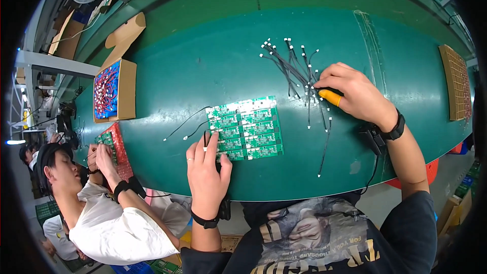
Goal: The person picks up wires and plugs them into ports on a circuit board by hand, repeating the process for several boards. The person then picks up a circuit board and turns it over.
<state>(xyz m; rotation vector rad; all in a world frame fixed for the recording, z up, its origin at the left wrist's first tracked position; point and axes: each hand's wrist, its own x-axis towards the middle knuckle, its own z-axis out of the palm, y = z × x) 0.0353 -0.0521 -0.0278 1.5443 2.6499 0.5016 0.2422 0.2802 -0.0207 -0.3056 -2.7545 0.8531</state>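
Note:
A panel of green circuit boards (261, 132) lies flat on the table in front of me. My left hand (205, 170) rests at its lower left edge, fingers stretched out and thumb apart. A short black cable with a white plug (205, 148) lies over those fingers. Two more black cables (190, 117) run out leftward from the panel's upper left side. To the right is a loose pile of black cables (289, 66) with white plugs. My right hand (350, 91), wearing a yellow finger cot (331, 97) on the thumb, pinches a cable at the pile's right side.
At the left stands an open cardboard box (129, 91) of red and blue wired parts. Beside it, a co-worker (119, 218) handles a green board over red bubble wrap (120, 152). A cardboard tray (454, 83) sits at the far right. Clear tape (373, 50) crosses the table.

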